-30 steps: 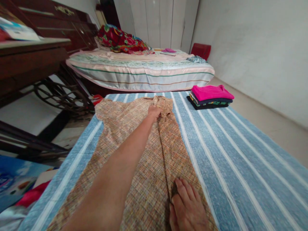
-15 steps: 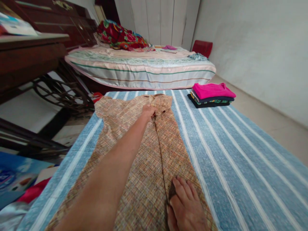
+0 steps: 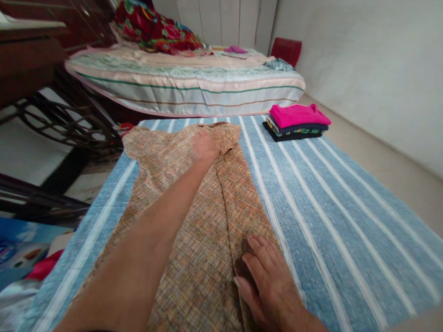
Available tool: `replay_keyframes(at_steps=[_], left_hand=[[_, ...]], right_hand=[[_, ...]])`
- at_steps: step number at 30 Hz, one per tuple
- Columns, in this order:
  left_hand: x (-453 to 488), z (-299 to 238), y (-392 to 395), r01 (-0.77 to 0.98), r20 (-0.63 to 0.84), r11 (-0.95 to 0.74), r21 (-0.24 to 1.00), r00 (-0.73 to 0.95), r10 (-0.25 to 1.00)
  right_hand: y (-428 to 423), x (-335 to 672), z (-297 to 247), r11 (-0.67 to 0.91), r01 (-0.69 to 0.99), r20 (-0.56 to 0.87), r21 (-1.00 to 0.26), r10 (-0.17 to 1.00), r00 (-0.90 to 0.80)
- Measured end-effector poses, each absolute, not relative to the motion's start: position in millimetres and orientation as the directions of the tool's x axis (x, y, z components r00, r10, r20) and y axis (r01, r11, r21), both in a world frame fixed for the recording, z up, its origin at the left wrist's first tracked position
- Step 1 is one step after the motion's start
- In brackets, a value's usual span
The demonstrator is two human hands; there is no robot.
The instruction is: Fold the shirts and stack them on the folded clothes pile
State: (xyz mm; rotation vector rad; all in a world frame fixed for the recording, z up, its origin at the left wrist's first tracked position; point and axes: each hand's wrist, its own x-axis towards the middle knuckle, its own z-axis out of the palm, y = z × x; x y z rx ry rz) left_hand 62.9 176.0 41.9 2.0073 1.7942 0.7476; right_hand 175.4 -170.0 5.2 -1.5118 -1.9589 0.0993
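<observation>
A brown checked dress point(image 3: 194, 230) lies spread on the striped cloth, its neck at the far end. Its right side is folded inward in a long strip, with the sleeve turned over near the collar. My left hand point(image 3: 206, 144) is at the upper chest of the dress, beside the folded sleeve; motion smears its fingers. Lower down, my right hand point(image 3: 272, 272) rests on the folded strip, fingers stretched out and thumb apart near the fold's edge.
Blue cloth with white stripes point(image 3: 311, 207) covers the surface. A stack of folded clothes point(image 3: 299, 122), pink on top, sits at the far right. Beyond stands a bed point(image 3: 194, 90) with a red floral blanket point(image 3: 159, 30). At left is a treadle stand point(image 3: 65, 122).
My left hand has come away from the folded sleeve edge, shifting left over the chest. My right hand's thumb has spread wider from the fingers. The view has tilted down slightly.
</observation>
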Motion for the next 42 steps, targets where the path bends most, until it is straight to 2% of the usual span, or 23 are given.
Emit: replay_keyframes(at_steps=[2,5,8,13,18,22,26,31,36,39,42], left_hand=[[80,41,152,0.859,0.246,-0.263,0.439,0.167,0.955],[106,28,113,0.824,0.142,-0.464,0.326,0.442,0.885],[120,8,88,0.794,0.053,-0.548,0.263,0.555,0.83],[122,-8,86,0.801,0.025,-0.551,0.234,0.561,0.827],[119,-2,84,0.805,0.007,-0.557,0.206,0.568,0.823],[116,4,67,0.792,0.052,-0.58,0.191,0.582,0.812],[112,2,54,0.805,0.031,-0.568,0.171,0.572,0.82],[103,-4,52,0.833,-0.001,-0.528,0.164,0.535,0.845],[98,-5,55,0.841,-0.006,-0.513,0.172,0.521,0.853],[97,-5,60,0.841,0.013,-0.518,0.156,0.522,0.853],[96,-8,66,0.843,-0.003,-0.517,0.148,0.524,0.852]], right_hand=[[-175,182,5,0.327,0.865,0.392,-0.38,0.904,-0.169],[-182,189,0,0.317,0.896,0.253,-0.312,0.936,-0.243],[-187,191,-6,0.312,0.904,0.174,-0.293,0.947,-0.27],[-188,187,-5,0.286,0.908,0.155,-0.307,0.956,-0.249],[-184,201,5,0.263,0.886,0.192,-0.381,0.96,-0.203],[-181,226,7,0.326,0.861,0.25,-0.391,0.938,-0.242],[-181,234,0,0.376,0.876,0.22,-0.301,0.921,-0.32],[-184,224,-13,0.341,0.917,0.196,-0.206,0.933,-0.303],[-184,220,-24,0.373,0.916,0.288,-0.144,0.902,-0.322],[-181,220,-32,0.391,0.919,0.364,-0.042,0.863,-0.351],[-172,228,-45,0.44,0.894,0.463,0.084,0.777,-0.426]])
